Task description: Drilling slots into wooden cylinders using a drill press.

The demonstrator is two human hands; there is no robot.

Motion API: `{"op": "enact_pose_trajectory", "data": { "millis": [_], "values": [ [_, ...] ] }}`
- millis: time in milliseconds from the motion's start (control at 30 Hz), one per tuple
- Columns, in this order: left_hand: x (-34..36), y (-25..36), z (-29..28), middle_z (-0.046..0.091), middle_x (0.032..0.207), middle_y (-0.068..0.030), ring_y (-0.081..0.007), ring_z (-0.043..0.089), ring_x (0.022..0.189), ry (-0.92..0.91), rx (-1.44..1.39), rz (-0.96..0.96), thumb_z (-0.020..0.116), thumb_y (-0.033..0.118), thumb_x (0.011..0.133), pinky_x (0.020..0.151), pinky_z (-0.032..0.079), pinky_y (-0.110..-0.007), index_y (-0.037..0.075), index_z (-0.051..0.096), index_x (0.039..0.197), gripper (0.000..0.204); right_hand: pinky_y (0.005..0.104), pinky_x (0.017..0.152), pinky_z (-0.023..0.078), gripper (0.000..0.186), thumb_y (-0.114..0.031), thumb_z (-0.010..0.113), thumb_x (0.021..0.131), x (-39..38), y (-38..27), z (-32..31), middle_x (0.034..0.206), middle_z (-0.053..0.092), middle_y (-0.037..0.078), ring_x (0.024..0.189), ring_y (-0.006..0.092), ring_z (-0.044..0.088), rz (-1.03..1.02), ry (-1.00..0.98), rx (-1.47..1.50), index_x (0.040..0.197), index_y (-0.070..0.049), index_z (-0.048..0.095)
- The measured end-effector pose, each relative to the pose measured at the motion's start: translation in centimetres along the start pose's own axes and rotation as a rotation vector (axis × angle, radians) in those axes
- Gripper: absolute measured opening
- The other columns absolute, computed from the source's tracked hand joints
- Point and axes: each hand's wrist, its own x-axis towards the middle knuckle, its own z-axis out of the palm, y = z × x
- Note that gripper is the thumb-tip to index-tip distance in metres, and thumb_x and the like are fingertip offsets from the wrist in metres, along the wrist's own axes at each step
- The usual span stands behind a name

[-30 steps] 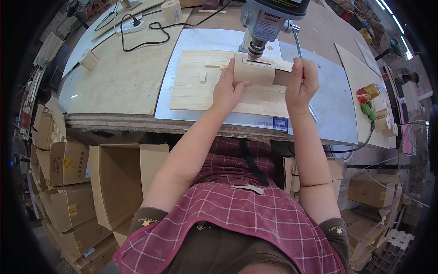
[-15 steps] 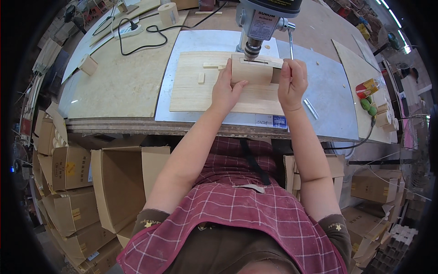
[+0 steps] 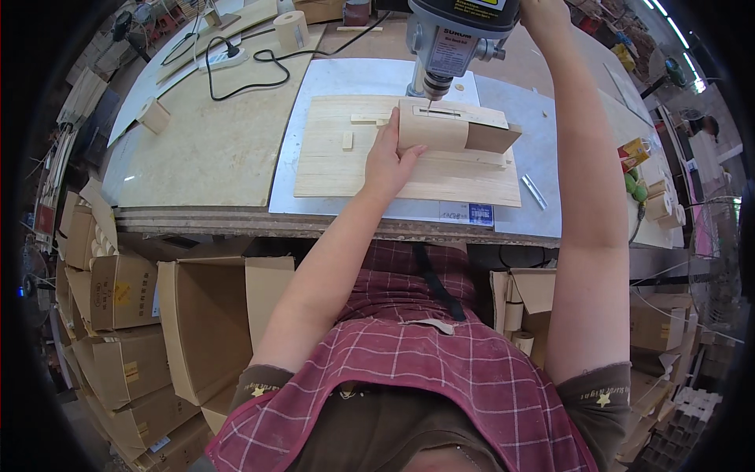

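Note:
Under the drill press (image 3: 448, 47) lies a pale wooden piece with a rounded front (image 3: 436, 135). A flat strip with a long narrow slot (image 3: 440, 114) runs along its top, and a darker brown section juts from its right end. My left hand (image 3: 387, 161) is closed round the left end, thumb in front. Just over the slot's left part hangs the thin drill bit (image 3: 430, 104); whether it touches the wood I cannot tell. My right hand (image 3: 544, 17) is raised to the right side of the press head, its fingers partly hidden and cut off by the frame.
A pale wooden board (image 3: 338, 173) under the piece carries small wood strips (image 3: 348, 141). Right of it lies a metal strip (image 3: 534, 192). A black cable (image 3: 263, 82) runs to a power strip at left. Wooden cylinders (image 3: 661, 206) and a can stand right; cardboard boxes (image 3: 208, 322) sit below the table.
My right hand has left the wooden piece's right end and risen to the press head. That brown end is now uncovered, and the lever beside the hand is out of sight. My left hand stays put.

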Motion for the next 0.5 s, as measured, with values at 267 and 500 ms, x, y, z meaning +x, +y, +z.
{"op": "enact_pose_trajectory", "data": {
  "millis": [267,500],
  "values": [
    [-0.4,0.5,-0.8,0.051,0.104,-0.0148,-0.0243,0.057,0.079,-0.011,-0.027,-0.099,0.066,0.009,0.07,0.067,0.048,-0.03,0.003,0.025,0.135,0.077,0.0269,0.069,0.045,0.034,-0.032,0.056,0.085,-7.8,4.7,3.0,0.091,0.061,0.003,0.08,0.0129,0.055,0.288,-0.173,0.592,0.111,-0.01,0.055],
    [-0.7,1.2,-1.2,0.051,0.108,-0.0154,-0.026,0.058,0.087,-0.066,-0.037,-0.184,0.066,0.004,0.069,0.071,0.05,-0.03,0.006,0.026,0.135,0.077,0.0286,0.072,0.045,0.036,-0.022,0.07,0.072,-18.6,7.3,3.2,0.086,0.063,0.009,0.083,0.0163,0.058,0.2,-0.581,0.144,0.101,-0.004,0.061]
  ]
}}
